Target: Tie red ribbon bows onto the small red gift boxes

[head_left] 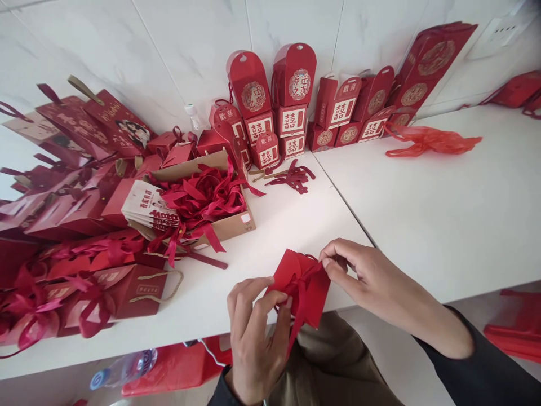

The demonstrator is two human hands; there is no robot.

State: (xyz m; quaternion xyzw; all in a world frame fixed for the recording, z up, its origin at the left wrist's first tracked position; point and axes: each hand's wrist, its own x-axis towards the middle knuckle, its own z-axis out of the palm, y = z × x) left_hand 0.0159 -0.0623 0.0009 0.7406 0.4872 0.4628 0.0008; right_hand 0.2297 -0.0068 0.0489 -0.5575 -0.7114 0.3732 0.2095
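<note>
A small red gift box (315, 301) sits at the front edge of the white table, tilted toward me. A red ribbon (301, 290) is looped over its top, with one tail hanging down the front. My left hand (257, 332) is at the box's left side, its thumb and forefinger pinching the ribbon by the knot. On the other side, my right hand (349, 265) pinches a loop or end of the same ribbon between thumb and fingertips at the box's upper right corner. Part of the box's left side is hidden behind my left fingers.
A cardboard box (236, 225) of loose red ribbons stands behind and left. Finished-looking red boxes (139, 287) crowd the table's left; stacked boxes (293, 121) line the wall. A red plastic bag (431, 141) lies at right, a bottle (127, 366) below the tabletop.
</note>
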